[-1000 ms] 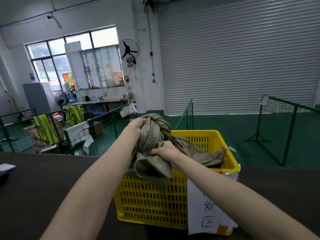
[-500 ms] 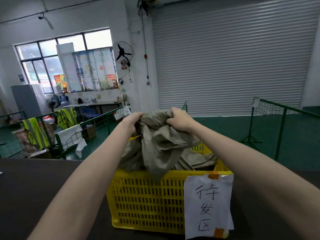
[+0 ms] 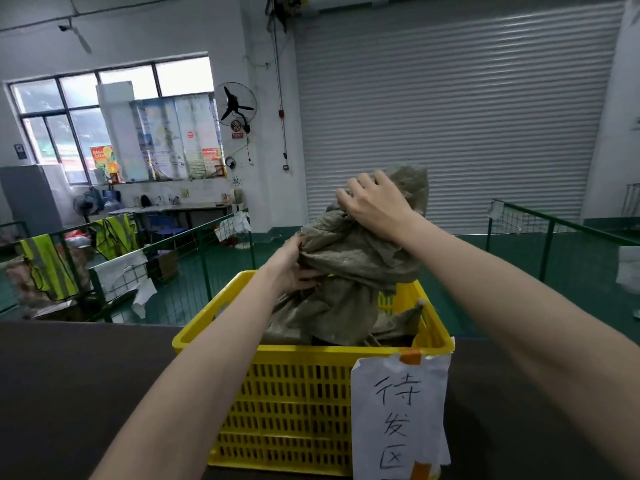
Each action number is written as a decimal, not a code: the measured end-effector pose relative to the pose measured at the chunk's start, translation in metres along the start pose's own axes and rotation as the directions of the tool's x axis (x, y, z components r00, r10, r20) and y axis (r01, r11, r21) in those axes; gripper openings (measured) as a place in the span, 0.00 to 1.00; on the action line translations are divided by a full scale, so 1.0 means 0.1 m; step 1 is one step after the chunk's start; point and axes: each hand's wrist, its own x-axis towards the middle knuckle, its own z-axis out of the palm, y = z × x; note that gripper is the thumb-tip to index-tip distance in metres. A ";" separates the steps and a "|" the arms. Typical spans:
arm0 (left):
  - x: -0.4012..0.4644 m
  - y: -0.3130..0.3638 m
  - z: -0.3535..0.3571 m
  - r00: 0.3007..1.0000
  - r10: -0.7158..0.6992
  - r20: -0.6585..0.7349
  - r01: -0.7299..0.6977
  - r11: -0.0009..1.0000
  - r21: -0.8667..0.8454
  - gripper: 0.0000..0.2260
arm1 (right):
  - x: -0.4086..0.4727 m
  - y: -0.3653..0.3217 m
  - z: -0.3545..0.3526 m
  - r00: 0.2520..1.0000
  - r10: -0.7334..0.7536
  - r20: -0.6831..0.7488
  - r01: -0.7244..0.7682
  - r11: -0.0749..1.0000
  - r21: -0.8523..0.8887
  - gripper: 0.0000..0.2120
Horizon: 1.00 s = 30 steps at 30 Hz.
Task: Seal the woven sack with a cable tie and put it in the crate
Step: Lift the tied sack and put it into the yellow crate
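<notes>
Over the crate: the crumpled grey-brown woven sack (image 3: pixel 346 268) hangs half inside the yellow slotted plastic crate (image 3: pixel 301 403).
Change: the right hand (image 3: pixel 375 206) has gone higher, so the sack stands taller.
Left hand (image 3: pixel 294 268): squeezing the sack's side.
Right hand: pinching the top.
Cable tie: can't see one.
Crate: more grey cloth under.
</notes>
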 end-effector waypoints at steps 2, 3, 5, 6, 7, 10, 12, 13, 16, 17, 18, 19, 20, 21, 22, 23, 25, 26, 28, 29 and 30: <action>0.03 -0.11 0.05 1.000 -0.007 0.004 0.007 0.999 0.043 0.16 | -0.16 -0.07 0.10 0.998 0.041 -0.053 -0.040 0.999 0.024 0.02; 0.04 -0.18 0.05 1.000 -0.006 -0.022 0.009 0.991 0.131 0.18 | -0.29 -0.14 0.15 0.996 0.077 -0.042 -0.075 0.996 0.044 0.02; 0.09 -0.33 0.00 0.994 0.063 -0.094 -0.014 0.890 0.455 0.23 | -0.59 -0.31 0.29 0.990 0.135 0.029 -0.137 0.987 0.084 0.05; 0.13 -0.43 -0.04 0.985 0.123 -0.125 -0.019 0.785 0.619 0.25 | -0.76 -0.41 0.36 0.982 0.161 0.097 -0.170 0.981 0.089 0.07; 0.18 -0.54 -0.08 0.973 0.177 -0.151 -0.013 0.689 0.724 0.27 | -0.91 -0.51 0.41 0.966 0.188 0.176 -0.209 0.972 0.108 0.10; 0.27 -0.82 -0.14 0.944 0.258 -0.206 -0.010 0.646 0.763 0.44 | -1.30 -0.80 0.49 0.863 0.191 0.467 -0.341 0.903 0.261 0.16; 0.29 -0.94 -0.12 0.921 0.348 -0.175 -0.093 0.632 0.769 0.47 | -1.47 -0.96 0.56 0.713 0.058 0.698 -0.492 0.751 0.440 0.20; 0.31 -0.98 -0.12 0.910 0.391 -0.138 -0.134 0.592 0.795 0.44 | -1.53 -1.00 0.59 0.613 -0.030 0.789 -0.585 0.655 0.479 0.24; 0.33 -1.08 -0.12 0.895 0.446 0.021 -0.211 0.381 0.900 0.33 | -1.57 -1.04 0.55 0.422 -0.235 0.876 -0.767 0.423 0.483 0.32; 0.33 -1.12 -0.12 0.895 0.439 0.082 -0.225 0.284 0.932 0.30 | -1.55 -1.03 0.51 0.375 -0.305 0.875 -0.789 0.390 0.474 0.32; 0.33 -1.14 -0.12 0.898 0.416 0.142 -0.238 0.187 0.953 0.27 | -1.54 -1.01 0.47 0.319 -0.371 0.872 -0.799 0.389 0.458 0.32; 0.32 -1.16 -0.13 0.901 0.386 0.198 -0.251 0.091 0.964 0.25 | -1.50 -0.96 0.40 0.246 -0.437 0.865 -0.813 0.393 0.430 0.31; 0.31 -1.16 -0.14 0.904 0.354 0.241 -0.259 0.004 0.966 0.23 | -1.47 -0.89 0.36 0.181 -0.493 0.851 -0.837 0.377 0.396 0.30; 0.30 -1.15 -0.15 0.905 0.327 0.270 -0.264 -0.065 0.962 0.21 | -1.44 -0.83 0.35 0.136 -0.541 0.830 -0.872 0.332 0.360 0.27; 0.29 -1.12 -0.16 0.905 0.311 0.290 -0.269 -0.109 0.957 0.19 | -1.40 -0.77 0.33 0.131 -0.563 0.816 -0.889 0.297 0.348 0.24; 0.28 -1.10 -0.16 0.907 0.297 0.299 -0.273 -0.126 0.954 0.18 | -1.37 -0.74 0.35 0.176 -0.541 0.823 -0.877 0.293 0.381 0.22; 0.27 -1.07 -0.14 0.915 0.268 0.301 -0.275 -0.130 0.953 0.19 | -1.30 -0.71 0.40 0.383 -0.364 0.849 -0.788 0.351 0.506 0.21; 0.27 -1.08 -0.12 0.921 0.245 0.304 -0.273 -0.152 0.950 0.19 | -1.28 -0.72 0.40 0.492 -0.254 0.833 -0.737 0.388 0.554 0.22; 0.28 -1.08 -0.10 0.934 0.182 0.308 -0.266 -0.223 0.938 0.17 | -1.27 -0.78 0.38 0.585 -0.157 0.796 -0.670 0.460 0.583 0.27; 0.29 -1.08 -0.08 0.944 0.146 0.296 -0.255 -0.247 0.935 0.16 | -1.29 -0.81 0.38 0.567 -0.194 0.801 -0.642 0.506 0.576 0.27; 0.29 -1.07 -0.06 0.954 0.111 0.279 -0.242 -0.268 0.932 0.15 | -1.34 -0.83 0.39 0.499 -0.252 0.829 -0.653 0.520 0.550 0.25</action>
